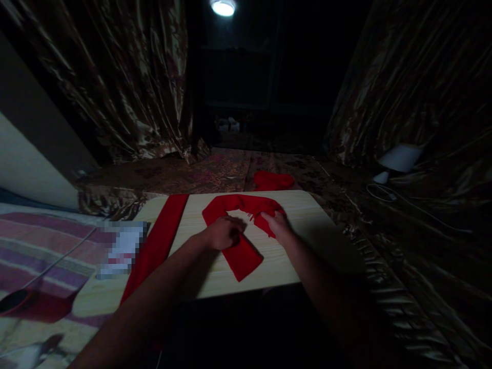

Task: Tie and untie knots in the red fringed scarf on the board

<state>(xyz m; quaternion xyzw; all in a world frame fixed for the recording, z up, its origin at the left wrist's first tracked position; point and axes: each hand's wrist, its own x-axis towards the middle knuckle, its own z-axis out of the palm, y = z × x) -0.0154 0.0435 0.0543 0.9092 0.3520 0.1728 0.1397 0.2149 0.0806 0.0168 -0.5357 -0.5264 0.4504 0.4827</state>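
Observation:
A red fringed scarf lies in an arch on the pale wooden table, its near left end flat and folded into a band. My left hand is closed on the left leg of the arch, fingers curled down into the cloth. On the other side, my right hand pinches the right end, thumb on top. Short tassels hang beside that thumb. The fingertips of both hands are partly hidden.
The small wooden table carries a second red cloth strip along its left side, near a blurred white packet. Behind the table sits a red bundle. A white lamp with its cord stands right. A dark red container is at left.

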